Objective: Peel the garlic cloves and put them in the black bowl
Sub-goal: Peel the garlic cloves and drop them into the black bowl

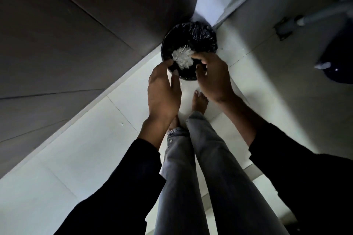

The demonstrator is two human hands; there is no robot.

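Both hands (164, 89) hold white scraps (182, 58) (over bin (198, 34)).

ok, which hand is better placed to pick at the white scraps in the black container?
Right, probably. The right hand has its fingertips at the edge of the white scraps. The left hand appears to grip the black container by its near rim, so it looks busy steadying.

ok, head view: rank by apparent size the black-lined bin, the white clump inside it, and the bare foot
1. black-lined bin
2. bare foot, partly hidden by the trouser leg, so its rank against the clump is unsure
3. white clump
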